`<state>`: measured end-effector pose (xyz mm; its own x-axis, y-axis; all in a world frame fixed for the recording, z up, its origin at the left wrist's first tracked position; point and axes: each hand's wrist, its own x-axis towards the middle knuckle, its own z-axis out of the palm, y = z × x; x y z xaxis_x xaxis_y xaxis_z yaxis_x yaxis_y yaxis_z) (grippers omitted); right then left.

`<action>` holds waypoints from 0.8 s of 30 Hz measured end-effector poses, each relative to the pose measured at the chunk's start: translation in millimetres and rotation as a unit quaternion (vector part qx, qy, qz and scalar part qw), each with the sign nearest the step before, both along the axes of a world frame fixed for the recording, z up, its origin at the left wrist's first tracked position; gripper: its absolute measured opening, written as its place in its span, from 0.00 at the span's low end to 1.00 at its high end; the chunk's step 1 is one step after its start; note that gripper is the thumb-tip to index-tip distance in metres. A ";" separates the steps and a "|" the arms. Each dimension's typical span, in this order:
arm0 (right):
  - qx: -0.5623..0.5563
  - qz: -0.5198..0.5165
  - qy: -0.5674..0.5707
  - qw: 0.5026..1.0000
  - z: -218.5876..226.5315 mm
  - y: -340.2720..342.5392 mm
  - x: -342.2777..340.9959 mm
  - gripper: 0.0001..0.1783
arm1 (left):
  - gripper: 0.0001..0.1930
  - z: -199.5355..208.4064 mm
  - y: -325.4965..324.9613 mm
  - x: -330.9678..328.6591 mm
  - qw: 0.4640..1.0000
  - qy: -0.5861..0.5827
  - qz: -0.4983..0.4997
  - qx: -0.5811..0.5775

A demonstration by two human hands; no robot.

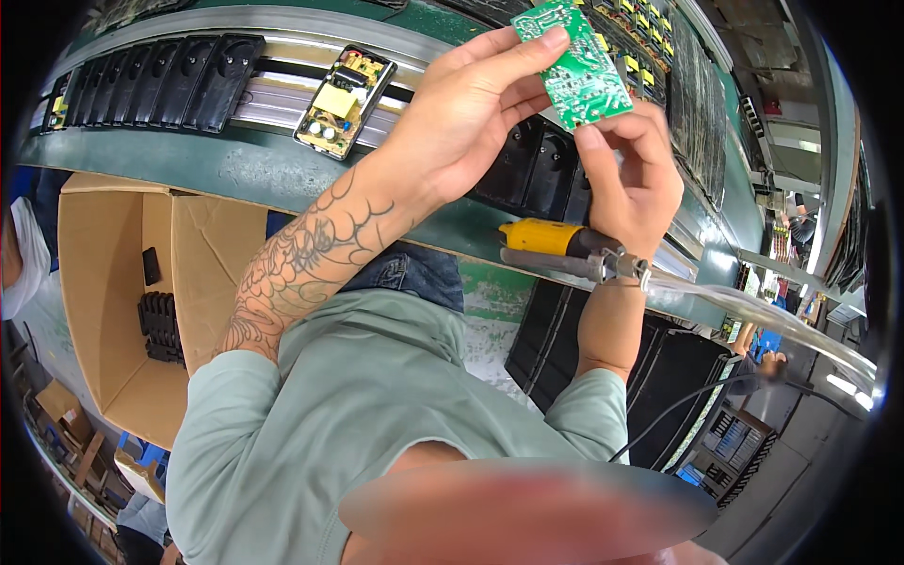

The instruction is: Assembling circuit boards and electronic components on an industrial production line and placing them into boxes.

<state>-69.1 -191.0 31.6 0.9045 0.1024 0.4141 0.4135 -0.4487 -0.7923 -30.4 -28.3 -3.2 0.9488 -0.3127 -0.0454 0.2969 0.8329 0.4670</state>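
Observation:
A green circuit board (586,71) is held up over the bench, its soldered side facing me. My left hand (480,104) grips its left edge, thumb lying on the face and fingers behind. At the lower right corner my right hand (636,174) pinches the board between thumb and fingers. Below the left hand, a black case (344,102) with a populated board inside lies across the metal rail. Black plastic case halves (541,160) sit on the bench under the held board, partly hidden by my hands.
A yellow-and-grey air tool (551,237) with a clear hose hangs before my right forearm. Black case halves (179,85) stand in a row at the left. An open cardboard box (118,311) with black parts is below the bench edge. More boards (645,28) lie at the far right.

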 end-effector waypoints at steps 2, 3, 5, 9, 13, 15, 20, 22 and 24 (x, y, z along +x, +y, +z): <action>0.190 0.013 0.206 0.960 2.0 -2.0 -5.8 0.12 | 0.12 1.7 -1.4 0.2 0.999 -0.028 0.006 0.021; 0.190 0.013 0.208 0.959 2.0 -4.2 -4.9 0.12 | 0.12 2.8 -2.5 0.5 0.999 -0.026 0.006 0.020; 0.189 0.039 0.263 0.945 2.2 -11.2 0.2 0.12 | 0.16 6.3 -5.3 2.7 0.994 -0.070 0.048 0.062; 0.176 0.069 0.313 0.931 -0.1 -20.2 3.8 0.12 | 0.22 8.8 -7.5 9.0 0.986 -0.108 0.069 0.106; 0.146 0.088 0.295 0.940 -9.9 -22.2 4.0 0.10 | 0.23 5.5 -7.2 15.9 0.988 -0.094 0.007 0.119; 0.071 0.045 0.228 0.970 -15.3 -18.9 4.8 0.09 | 0.24 2.4 -10.4 17.3 0.991 -0.053 0.039 0.115; -0.020 -0.044 0.159 0.986 -28.0 -0.9 11.4 0.06 | 0.23 -8.3 -8.2 21.0 0.987 -0.035 0.083 0.136; -0.036 -0.091 0.159 0.982 -34.0 7.5 15.9 0.06 | 0.22 -13.0 -5.3 22.8 0.980 -0.060 0.095 0.162; -0.036 -0.090 0.157 0.983 -39.1 11.0 18.8 0.06 | 0.21 -17.3 -1.2 25.2 0.973 -0.086 0.107 0.188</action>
